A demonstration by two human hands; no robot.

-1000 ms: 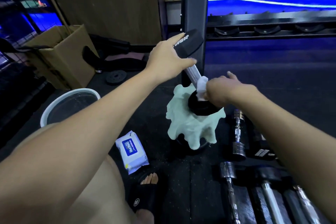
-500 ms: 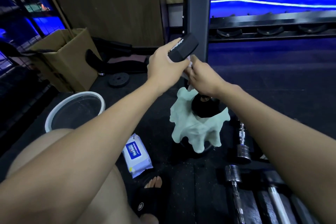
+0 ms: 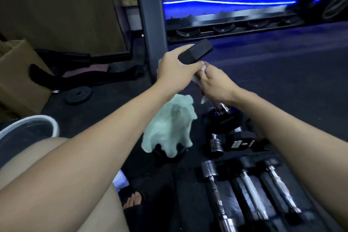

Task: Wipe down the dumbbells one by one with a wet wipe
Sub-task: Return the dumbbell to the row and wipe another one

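Note:
A black hex dumbbell (image 3: pixel 195 52) stands tilted, its upper head gripped by my left hand (image 3: pixel 175 68). Just below that head, my right hand (image 3: pixel 214 83) is wrapped round the chrome handle with a white wet wipe (image 3: pixel 204 100) bunched under the fingers; a corner of the wipe hangs out below the hand. The dumbbell's lower head rests among other dumbbells, right of a pale green cloth (image 3: pixel 172 124). Several more dumbbells (image 3: pixel 250 190) with chrome handles lie on the floor at lower right.
A white-rimmed bucket (image 3: pixel 33 124) stands at left, a cardboard box (image 3: pixel 17 81) behind it. A wet-wipe pack (image 3: pixel 120 180) peeks out under my left arm by my sandalled foot (image 3: pixel 133 201). A grey rack post (image 3: pixel 150 20) rises behind my hands; a weight plate (image 3: pixel 79 95) lies left.
My right hand slid the wipe up the handle from the lower head to just under the upper head. The dumbbell's foot has come off the green cloth to its right. The view shifted left.

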